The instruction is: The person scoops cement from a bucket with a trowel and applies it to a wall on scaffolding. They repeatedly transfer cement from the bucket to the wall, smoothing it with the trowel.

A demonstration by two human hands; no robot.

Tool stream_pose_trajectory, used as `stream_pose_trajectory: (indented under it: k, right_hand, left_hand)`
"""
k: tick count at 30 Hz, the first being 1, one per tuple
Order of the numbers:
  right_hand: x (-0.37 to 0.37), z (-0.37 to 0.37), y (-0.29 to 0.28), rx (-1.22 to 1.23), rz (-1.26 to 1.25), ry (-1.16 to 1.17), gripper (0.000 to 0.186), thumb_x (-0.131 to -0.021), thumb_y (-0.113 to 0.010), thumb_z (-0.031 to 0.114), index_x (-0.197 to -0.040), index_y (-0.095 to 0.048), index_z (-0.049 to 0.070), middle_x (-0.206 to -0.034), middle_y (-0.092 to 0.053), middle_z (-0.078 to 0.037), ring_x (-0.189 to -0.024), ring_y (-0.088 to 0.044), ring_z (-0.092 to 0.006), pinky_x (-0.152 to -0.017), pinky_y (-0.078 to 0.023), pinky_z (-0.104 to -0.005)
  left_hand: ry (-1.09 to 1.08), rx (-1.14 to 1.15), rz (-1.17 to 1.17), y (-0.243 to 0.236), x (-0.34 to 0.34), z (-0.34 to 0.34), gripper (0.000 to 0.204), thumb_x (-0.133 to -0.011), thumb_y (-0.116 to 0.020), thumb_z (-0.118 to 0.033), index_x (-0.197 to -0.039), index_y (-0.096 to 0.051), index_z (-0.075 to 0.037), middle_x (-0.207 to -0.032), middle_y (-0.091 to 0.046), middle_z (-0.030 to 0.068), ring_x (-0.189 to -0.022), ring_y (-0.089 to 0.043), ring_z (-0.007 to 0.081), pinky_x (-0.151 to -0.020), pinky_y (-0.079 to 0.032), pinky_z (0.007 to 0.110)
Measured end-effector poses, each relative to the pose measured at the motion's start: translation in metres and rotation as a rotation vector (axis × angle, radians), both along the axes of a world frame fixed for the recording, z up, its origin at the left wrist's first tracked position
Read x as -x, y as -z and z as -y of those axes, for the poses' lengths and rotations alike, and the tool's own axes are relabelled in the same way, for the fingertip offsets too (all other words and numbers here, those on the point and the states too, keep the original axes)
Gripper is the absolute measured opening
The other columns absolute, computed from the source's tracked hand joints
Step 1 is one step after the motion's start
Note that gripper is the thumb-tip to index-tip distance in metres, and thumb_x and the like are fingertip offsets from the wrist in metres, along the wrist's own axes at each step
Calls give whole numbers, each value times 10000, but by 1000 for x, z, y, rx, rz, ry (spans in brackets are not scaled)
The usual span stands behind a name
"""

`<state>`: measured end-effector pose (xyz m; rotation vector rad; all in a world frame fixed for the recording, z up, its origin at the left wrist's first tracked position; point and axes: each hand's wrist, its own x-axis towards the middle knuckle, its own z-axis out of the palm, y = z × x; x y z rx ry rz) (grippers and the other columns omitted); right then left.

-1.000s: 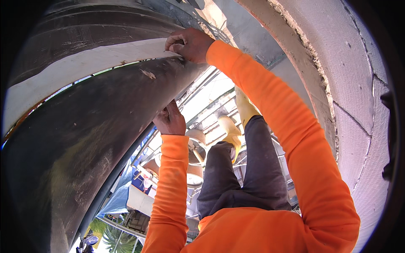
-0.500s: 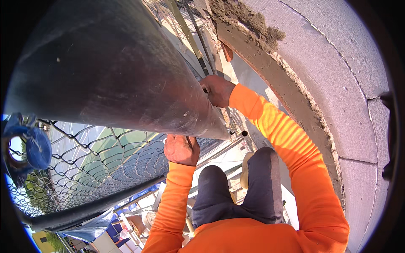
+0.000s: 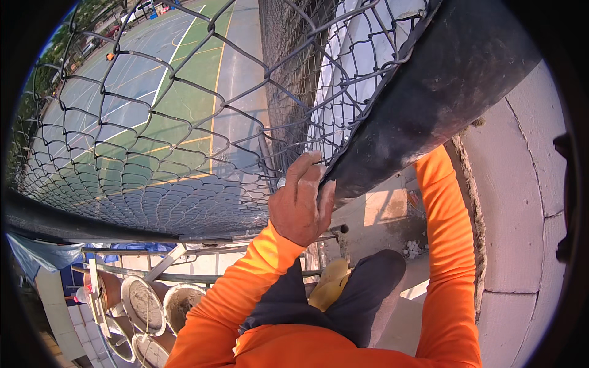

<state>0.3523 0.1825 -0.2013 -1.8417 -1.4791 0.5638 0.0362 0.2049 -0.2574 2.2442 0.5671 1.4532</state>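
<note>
A thick dark post (image 3: 429, 104) slants across the upper right. Chain-link fence mesh (image 3: 178, 132) spreads to its left. My left hand (image 3: 300, 205) is raised against the mesh where it meets the lower part of the post. Its fingers point upward, with the thumb apart from them, and I see nothing held; pale dust coats the fingertips. From the lower right, my right forearm in an orange sleeve (image 3: 448, 227) reaches up behind the post, which hides my right hand.
A curved pale block wall (image 3: 515, 202) with dark joints rises on the right. Low left, several buckets (image 3: 144, 303) hold a grey mix, near a blue tarp (image 3: 46, 251). Metal rails (image 3: 202, 250) run below the fence. A marked sports court (image 3: 184, 61) lies beyond the mesh.
My view has swung left, so the post now stands at the upper right. My left hand has come off the post's underside onto the mesh; my right hand has gone out of sight behind the post.
</note>
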Motion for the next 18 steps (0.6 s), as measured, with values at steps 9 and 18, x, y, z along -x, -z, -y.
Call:
stream_pose_trajectory:
  k: [9,18]
  right_hand:
    - [-10,2,-3,108,21,49,255,-894,-712,177,-1097,-728,24,-990,-741,-154,-933,-678,-261,-869,-521,-372]
    - [-16,18,-7,142,30,66,247,-877,-720,193,-1063,-733,31,-940,-737,-142,-879,-665,-248,-825,-518,-374]
  left_hand:
    - [99,238,-464,-33,12,-4,791,-889,-723,-257,-1493,-364,108,-1578,-326,343,-973,-720,425,-769,-606,411]
    - [97,220,-838,-65,4,-26,931,-898,-693,-477,-1602,-282,-27,-1547,-399,339,-1102,-685,458,-940,-568,493]
